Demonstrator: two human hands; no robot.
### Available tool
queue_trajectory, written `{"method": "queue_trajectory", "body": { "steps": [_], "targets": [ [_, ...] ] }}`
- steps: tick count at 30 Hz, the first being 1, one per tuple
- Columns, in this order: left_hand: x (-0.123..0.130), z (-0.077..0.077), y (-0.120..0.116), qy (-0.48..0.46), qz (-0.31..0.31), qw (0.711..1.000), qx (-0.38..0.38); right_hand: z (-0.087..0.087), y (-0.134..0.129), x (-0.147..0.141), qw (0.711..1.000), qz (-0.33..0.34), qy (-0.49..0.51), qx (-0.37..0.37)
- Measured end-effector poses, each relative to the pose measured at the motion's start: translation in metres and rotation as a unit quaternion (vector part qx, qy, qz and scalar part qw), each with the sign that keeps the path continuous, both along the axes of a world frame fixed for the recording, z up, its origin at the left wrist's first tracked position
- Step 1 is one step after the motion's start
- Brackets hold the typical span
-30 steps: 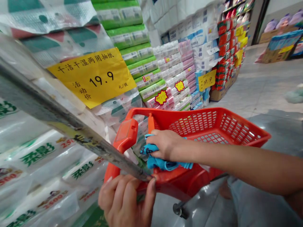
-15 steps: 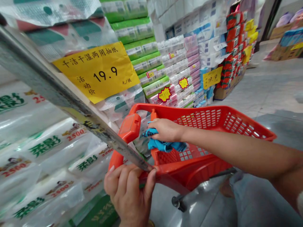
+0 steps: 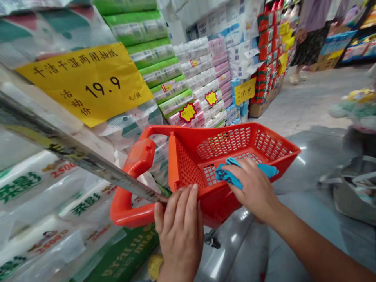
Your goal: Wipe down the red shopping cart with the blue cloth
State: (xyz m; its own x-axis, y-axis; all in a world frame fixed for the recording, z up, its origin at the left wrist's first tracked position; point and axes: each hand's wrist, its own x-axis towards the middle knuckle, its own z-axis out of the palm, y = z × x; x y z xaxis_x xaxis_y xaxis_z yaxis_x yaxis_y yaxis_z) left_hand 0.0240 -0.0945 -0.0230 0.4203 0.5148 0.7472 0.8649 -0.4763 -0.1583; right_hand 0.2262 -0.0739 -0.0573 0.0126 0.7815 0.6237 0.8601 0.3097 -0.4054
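A red plastic shopping cart (image 3: pixel 226 135) with a perforated basket stands in front of me, its handle (image 3: pixel 129 211) at the left. My left hand (image 3: pixel 180 231) is closed over the cart's near rim beside the handle, fingertips on top. Bunched in my right hand (image 3: pixel 254 188) is a blue cloth (image 3: pixel 268 169), which lies against the basket's near side rim. Part of the cloth is hidden under my fingers. A worn metal pole (image 3: pixel 85 156) slants down from the left, its lower end close to my left hand.
Stacked tissue packs (image 3: pixel 155 55) line the left and back, with a yellow price sign (image 3: pixel 91 84) in front. Another person (image 3: pixel 314 35) stands at the far right. A grey bin-like object (image 3: pixel 355 192) stands on the floor at right. A cart wheel (image 3: pixel 213 239) shows below.
My right hand has moved the blue cloth from the basket's handle end along to its near side rim. My left hand has shifted from the handle onto the rim. The view has turned right.
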Motion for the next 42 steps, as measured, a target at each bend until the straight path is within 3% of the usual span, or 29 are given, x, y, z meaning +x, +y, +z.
{"method": "queue_trajectory", "body": {
  "steps": [3,7,10,13,18,22,25,28,32,35,38,42],
  "targets": [
    [0.003,-0.002,0.003,0.006,0.004,1.0,-0.004,-0.014,-0.01,-0.001,0.994,-0.082,0.053,0.049],
    [0.004,-0.003,0.007,0.045,-0.027,0.999,-0.01,-0.005,-0.023,-0.045,0.992,0.002,0.114,0.057],
    [-0.002,0.002,0.014,0.092,-0.046,0.995,-0.008,-0.007,-0.021,-0.055,0.99,0.044,0.11,0.08],
    [-0.008,0.011,0.023,0.125,-0.055,0.99,-0.018,-0.03,-0.012,-0.026,0.991,-0.004,0.072,0.111],
    [-0.006,0.021,0.034,0.152,-0.049,0.987,-0.026,-0.075,-0.002,0.066,0.979,-0.171,0.029,0.103],
    [-0.002,0.024,0.038,0.166,-0.05,0.985,-0.019,-0.087,0.015,0.126,0.925,-0.333,0.148,0.106],
    [-0.002,0.027,0.039,0.183,-0.045,0.982,-0.018,-0.087,0.03,0.123,0.873,-0.387,0.256,0.152],
    [-0.002,0.03,0.041,0.195,-0.034,0.98,-0.028,-0.082,0.033,0.069,0.864,-0.362,0.294,0.19],
    [-0.006,0.032,0.047,0.212,-0.025,0.976,-0.042,-0.067,0.021,-0.032,0.922,-0.166,0.293,0.19],
    [-0.011,0.032,0.055,0.219,-0.019,0.974,-0.045,-0.06,0.018,-0.074,0.943,-0.032,0.25,0.216],
    [-0.015,0.033,0.063,0.226,-0.028,0.973,-0.031,-0.069,0.028,-0.064,0.947,-0.004,0.172,0.273],
    [-0.015,0.032,0.069,0.226,-0.021,0.974,-0.018,-0.099,0.044,0.002,0.937,-0.142,0.165,0.275]
  ]
}}
